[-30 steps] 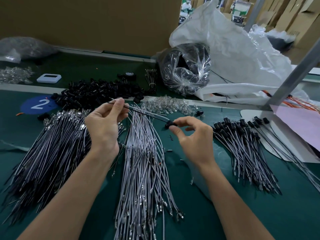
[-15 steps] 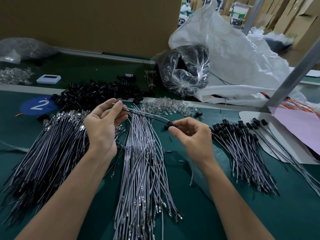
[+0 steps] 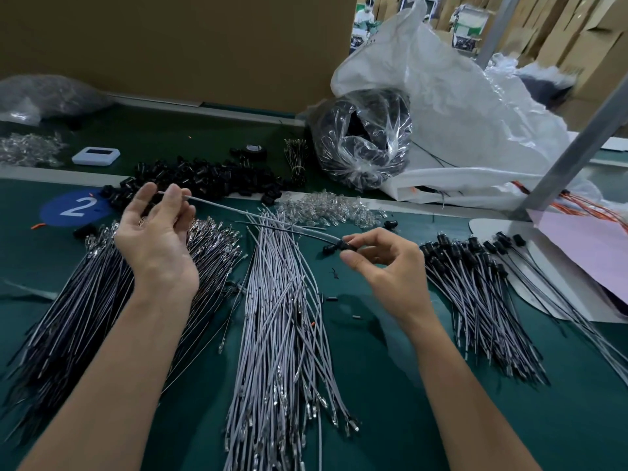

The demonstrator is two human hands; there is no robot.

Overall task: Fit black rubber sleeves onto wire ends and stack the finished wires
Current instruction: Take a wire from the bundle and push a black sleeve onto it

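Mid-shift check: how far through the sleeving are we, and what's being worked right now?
Done: a stack of sleeved wires lies at the right. In hand: the right hand pinches a black sleeve on one wire, whose other end lies against the left hand. Left: the big bare grey pile in the middle, with loose sleeves waiting behind.

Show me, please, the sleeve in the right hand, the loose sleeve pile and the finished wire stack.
sleeve (image 3: 331, 248): head view, its black body.
loose sleeve pile (image 3: 210, 178): head view, heap's middle.
finished wire stack (image 3: 475, 287): head view, mid-length of bundle.
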